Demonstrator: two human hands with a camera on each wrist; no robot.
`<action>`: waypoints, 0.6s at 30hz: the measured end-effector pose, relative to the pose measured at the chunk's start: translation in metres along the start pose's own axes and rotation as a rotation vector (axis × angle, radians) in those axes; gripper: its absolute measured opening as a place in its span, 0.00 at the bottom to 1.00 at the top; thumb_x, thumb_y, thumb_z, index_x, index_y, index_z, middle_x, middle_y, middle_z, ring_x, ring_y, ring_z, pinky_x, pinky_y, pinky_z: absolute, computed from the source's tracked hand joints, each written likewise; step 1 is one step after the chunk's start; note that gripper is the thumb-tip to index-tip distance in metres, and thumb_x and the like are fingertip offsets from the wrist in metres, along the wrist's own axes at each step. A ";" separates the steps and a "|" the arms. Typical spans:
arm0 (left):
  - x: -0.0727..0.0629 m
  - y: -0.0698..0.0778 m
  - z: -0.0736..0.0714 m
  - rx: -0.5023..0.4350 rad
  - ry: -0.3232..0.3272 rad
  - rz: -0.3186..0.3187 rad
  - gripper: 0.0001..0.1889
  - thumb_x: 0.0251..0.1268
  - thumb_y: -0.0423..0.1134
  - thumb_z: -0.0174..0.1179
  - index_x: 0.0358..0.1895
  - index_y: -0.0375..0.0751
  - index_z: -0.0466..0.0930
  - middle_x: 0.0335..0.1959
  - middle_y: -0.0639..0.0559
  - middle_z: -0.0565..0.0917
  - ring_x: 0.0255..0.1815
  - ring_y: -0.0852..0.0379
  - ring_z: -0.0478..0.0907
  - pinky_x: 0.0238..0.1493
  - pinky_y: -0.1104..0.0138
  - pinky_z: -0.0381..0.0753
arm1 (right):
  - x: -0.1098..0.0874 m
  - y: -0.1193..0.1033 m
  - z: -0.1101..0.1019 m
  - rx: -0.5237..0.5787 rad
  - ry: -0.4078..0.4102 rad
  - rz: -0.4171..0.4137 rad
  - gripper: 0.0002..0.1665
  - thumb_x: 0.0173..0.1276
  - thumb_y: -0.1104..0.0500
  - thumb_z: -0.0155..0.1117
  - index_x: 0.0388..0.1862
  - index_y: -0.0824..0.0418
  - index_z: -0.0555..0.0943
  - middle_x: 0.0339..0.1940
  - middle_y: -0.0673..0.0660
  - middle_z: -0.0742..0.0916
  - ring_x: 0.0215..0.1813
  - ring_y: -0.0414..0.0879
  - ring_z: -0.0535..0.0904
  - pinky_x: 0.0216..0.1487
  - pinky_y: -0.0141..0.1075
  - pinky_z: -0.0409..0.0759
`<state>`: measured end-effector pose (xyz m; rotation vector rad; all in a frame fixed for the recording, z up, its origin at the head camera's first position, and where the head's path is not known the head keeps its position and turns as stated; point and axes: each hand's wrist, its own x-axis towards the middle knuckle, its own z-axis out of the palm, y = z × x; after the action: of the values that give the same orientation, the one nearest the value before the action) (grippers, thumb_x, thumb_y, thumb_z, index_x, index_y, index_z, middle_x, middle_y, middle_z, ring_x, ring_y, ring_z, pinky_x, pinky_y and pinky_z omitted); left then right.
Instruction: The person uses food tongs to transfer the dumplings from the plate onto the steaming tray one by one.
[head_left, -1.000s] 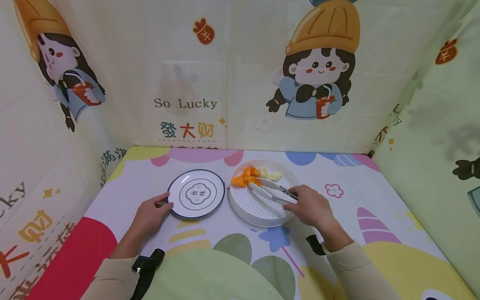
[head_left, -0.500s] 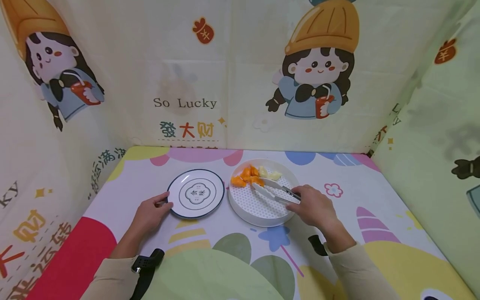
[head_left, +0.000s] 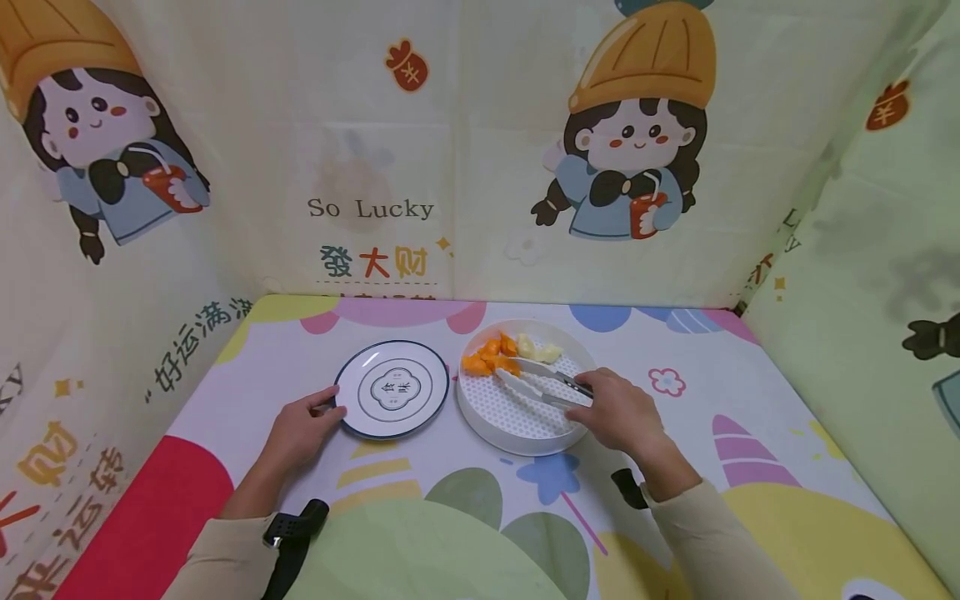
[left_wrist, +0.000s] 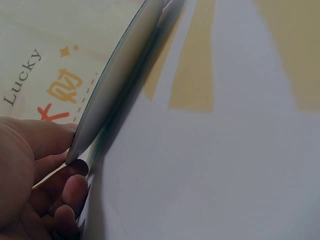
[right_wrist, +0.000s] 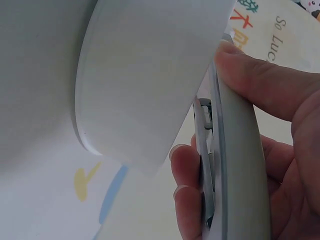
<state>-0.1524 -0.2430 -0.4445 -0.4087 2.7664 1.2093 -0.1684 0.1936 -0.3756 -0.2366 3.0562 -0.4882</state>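
My left hand (head_left: 302, 429) pinches the left rim of a white plate (head_left: 392, 390) with a dark blue edge. The left wrist view shows this plate (left_wrist: 117, 75) side-on, held between thumb and fingers. My right hand (head_left: 621, 410) grips metal tongs (head_left: 557, 402) over a round white tray (head_left: 510, 417) with a dimpled floor. The tongs' tips straddle an orange chunk (head_left: 507, 364) at the edge of a small pile of orange chunks (head_left: 477, 364). Pale yellow pieces (head_left: 549, 354) lie beside the pile. In the right wrist view, the tray's wall (right_wrist: 145, 75) hides the tips.
Plate and tray stand side by side on a table with a colourful printed cover (head_left: 465, 542). Pale printed cloth (head_left: 495, 167) hangs along the back and both sides, close behind the tray. Each wrist wears a black strap (head_left: 296, 533).
The tongs and the orange chunk at their tips shift slightly right, then slightly back left. My left hand and the plate stay in place.
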 end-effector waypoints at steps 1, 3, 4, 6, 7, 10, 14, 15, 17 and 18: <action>0.000 0.000 0.000 0.000 0.000 -0.002 0.32 0.73 0.47 0.57 0.75 0.37 0.63 0.71 0.30 0.67 0.63 0.36 0.67 0.65 0.45 0.68 | 0.001 0.000 0.001 0.000 0.000 0.000 0.35 0.61 0.49 0.75 0.63 0.64 0.79 0.58 0.64 0.82 0.47 0.56 0.79 0.45 0.51 0.81; 0.000 0.000 0.000 -0.001 0.000 -0.008 0.32 0.73 0.46 0.57 0.75 0.37 0.63 0.71 0.30 0.67 0.63 0.36 0.67 0.66 0.45 0.68 | 0.001 0.000 0.001 -0.001 0.003 0.000 0.35 0.61 0.48 0.75 0.63 0.64 0.79 0.58 0.64 0.82 0.48 0.57 0.79 0.45 0.52 0.81; -0.001 0.001 0.000 -0.002 0.000 -0.009 0.32 0.73 0.46 0.57 0.75 0.37 0.63 0.71 0.30 0.67 0.63 0.36 0.67 0.65 0.45 0.69 | 0.001 0.000 0.001 0.001 0.007 -0.001 0.36 0.60 0.48 0.75 0.64 0.64 0.79 0.59 0.64 0.82 0.49 0.58 0.79 0.46 0.53 0.81; -0.001 0.001 0.000 -0.001 0.001 -0.010 0.32 0.73 0.46 0.57 0.75 0.37 0.63 0.71 0.30 0.67 0.64 0.36 0.66 0.66 0.45 0.68 | 0.001 0.000 0.001 0.005 0.016 -0.008 0.37 0.60 0.47 0.75 0.64 0.64 0.78 0.59 0.65 0.82 0.51 0.59 0.79 0.47 0.54 0.81; -0.001 0.001 0.000 -0.002 0.001 -0.011 0.32 0.73 0.46 0.57 0.75 0.37 0.63 0.71 0.31 0.67 0.64 0.36 0.66 0.66 0.45 0.68 | 0.001 0.000 0.001 0.011 0.021 -0.009 0.38 0.60 0.47 0.75 0.64 0.64 0.78 0.60 0.65 0.82 0.52 0.59 0.79 0.48 0.54 0.80; -0.001 0.002 0.000 -0.002 0.000 -0.008 0.32 0.73 0.46 0.57 0.75 0.37 0.63 0.71 0.30 0.67 0.66 0.35 0.66 0.66 0.45 0.68 | 0.000 -0.001 -0.001 0.034 0.034 -0.014 0.39 0.59 0.46 0.75 0.65 0.64 0.78 0.60 0.65 0.81 0.55 0.60 0.79 0.50 0.55 0.79; -0.001 0.002 -0.001 -0.001 0.000 -0.003 0.32 0.73 0.46 0.57 0.75 0.36 0.63 0.71 0.30 0.67 0.66 0.35 0.65 0.66 0.45 0.68 | -0.002 -0.007 -0.003 0.082 0.037 -0.020 0.41 0.59 0.45 0.75 0.66 0.65 0.76 0.61 0.66 0.80 0.58 0.62 0.77 0.53 0.56 0.78; -0.001 0.002 -0.001 0.000 0.000 -0.002 0.32 0.73 0.46 0.57 0.75 0.36 0.63 0.71 0.30 0.67 0.66 0.35 0.66 0.66 0.45 0.69 | -0.003 -0.008 -0.003 0.098 0.037 -0.023 0.41 0.59 0.45 0.75 0.66 0.65 0.76 0.61 0.67 0.80 0.58 0.62 0.77 0.54 0.57 0.78; 0.000 0.001 -0.001 -0.001 0.000 -0.002 0.32 0.73 0.45 0.57 0.75 0.37 0.63 0.71 0.31 0.67 0.66 0.35 0.66 0.66 0.45 0.69 | -0.004 -0.012 -0.003 0.137 0.045 -0.037 0.41 0.60 0.45 0.74 0.66 0.66 0.76 0.60 0.67 0.80 0.58 0.62 0.77 0.56 0.57 0.77; 0.000 0.001 0.000 -0.001 0.001 -0.001 0.32 0.73 0.46 0.57 0.75 0.37 0.63 0.71 0.30 0.67 0.65 0.35 0.66 0.65 0.46 0.69 | -0.005 -0.014 -0.002 0.161 0.050 -0.045 0.40 0.60 0.46 0.74 0.66 0.66 0.76 0.60 0.67 0.80 0.58 0.62 0.77 0.57 0.57 0.76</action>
<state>-0.1527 -0.2426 -0.4437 -0.4111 2.7656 1.2108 -0.1617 0.1819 -0.3692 -0.2908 3.0432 -0.7501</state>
